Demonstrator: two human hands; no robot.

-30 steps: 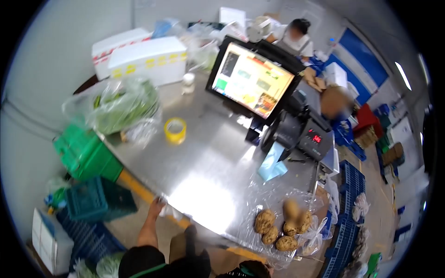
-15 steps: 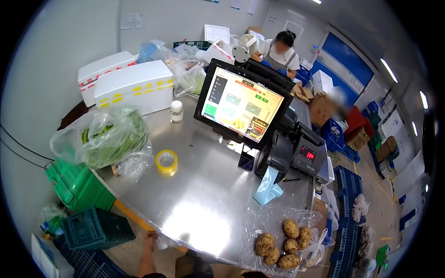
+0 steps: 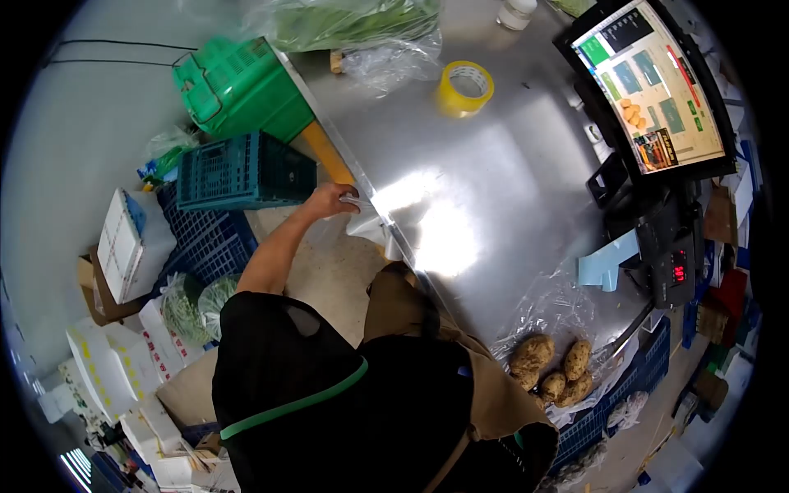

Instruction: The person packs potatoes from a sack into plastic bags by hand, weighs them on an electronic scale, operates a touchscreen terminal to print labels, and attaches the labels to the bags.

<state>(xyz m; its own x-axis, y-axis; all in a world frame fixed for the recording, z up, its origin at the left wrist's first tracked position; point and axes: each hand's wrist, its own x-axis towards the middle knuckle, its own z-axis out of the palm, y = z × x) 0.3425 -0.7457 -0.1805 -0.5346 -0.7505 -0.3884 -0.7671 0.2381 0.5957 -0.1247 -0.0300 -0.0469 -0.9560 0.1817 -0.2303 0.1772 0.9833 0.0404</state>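
Note:
My left hand (image 3: pixel 330 200) is closed on the top of a clear plastic bag (image 3: pixel 368 220), which hangs at the edge of the steel table (image 3: pixel 493 181). Several potatoes (image 3: pixel 575 361) with soil on their skins lie on clear plastic film (image 3: pixel 538 308) at the table's near right corner. My right hand does not show; the body and apron fill that side. A roll of yellow tape (image 3: pixel 465 87) sits on the table beyond the left hand.
A dark green crate (image 3: pixel 238 171) and a bright green crate (image 3: pixel 238 90) stand left of the table. A touchscreen monitor (image 3: pixel 649 90), a unit with red digits (image 3: pixel 675 267) and a light blue strip (image 3: pixel 608 259) are at the right. Bagged greens (image 3: pixel 353 25) lie at the far edge.
The view has tilted down and turned left, bringing my torso and left arm into sight. My left hand stays by the table edge with the plastic bag.

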